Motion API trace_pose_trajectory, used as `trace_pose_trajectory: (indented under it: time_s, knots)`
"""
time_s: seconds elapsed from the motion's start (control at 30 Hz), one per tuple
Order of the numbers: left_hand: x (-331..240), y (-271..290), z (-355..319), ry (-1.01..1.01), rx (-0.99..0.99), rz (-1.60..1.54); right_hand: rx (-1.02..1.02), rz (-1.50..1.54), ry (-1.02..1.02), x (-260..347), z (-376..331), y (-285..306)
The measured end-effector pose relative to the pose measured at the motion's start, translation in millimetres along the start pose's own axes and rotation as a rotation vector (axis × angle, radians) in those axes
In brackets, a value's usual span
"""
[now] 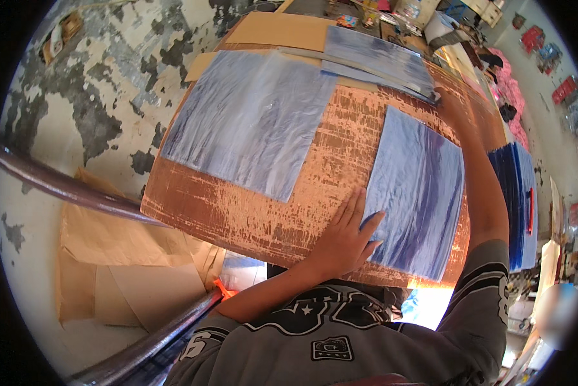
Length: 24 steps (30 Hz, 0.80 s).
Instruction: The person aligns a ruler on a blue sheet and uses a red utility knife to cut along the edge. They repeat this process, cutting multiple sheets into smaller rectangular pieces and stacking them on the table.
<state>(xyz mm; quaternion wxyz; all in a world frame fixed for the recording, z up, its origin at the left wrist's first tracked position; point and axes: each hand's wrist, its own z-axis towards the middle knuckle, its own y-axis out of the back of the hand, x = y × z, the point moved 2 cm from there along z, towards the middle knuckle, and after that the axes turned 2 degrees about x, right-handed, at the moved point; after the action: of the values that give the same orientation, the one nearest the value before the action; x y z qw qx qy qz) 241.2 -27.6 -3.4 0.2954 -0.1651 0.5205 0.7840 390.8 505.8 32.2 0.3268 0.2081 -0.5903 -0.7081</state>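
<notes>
My left hand point(350, 238) lies with its fingers spread at the left edge of a stack of clear bluish plastic sheets point(417, 193) near my body. The thumb and some fingertips rest on the plastic. My right arm reaches along the right side of the board to the back, where my right hand point(451, 106) grips the right corner of another pile of plastic sheets point(382, 55). Its fingertips are partly hidden there. A long thin strip point(359, 67) crosses that pile. To the left a wider stack of wrinkled clear plastic point(250, 119) lies flat, touched by neither hand.
A worn brown board point(340, 148) carries the stacks. Cardboard point(285, 31) lies at its far edge. Dark blue stacked sheets point(514, 206) stand at the right. A metal pipe point(76, 190) and brown paper point(128, 238) are at the left, with a peeling wall behind.
</notes>
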Motion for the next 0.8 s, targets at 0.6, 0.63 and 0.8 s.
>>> trace_pose_trajectory:
  time_s: [0.6, 0.63, 0.8]
  knots:
    - [4.1, 3.5, 0.7, 0.051, -0.111, -0.144, -0.255, 0.427, -0.258, 66.8, -194.7, 90.5]
    - [2.5, 6.0, 2.2, 0.063, -0.162, -0.133, -0.24, 0.479, -0.287, 72.7, -212.0, 89.1]
    - [-4.1, 13.3, 3.0, 0.14, -0.217, -0.155, -0.302, 0.811, -0.423, 146.1, -304.7, 100.3]
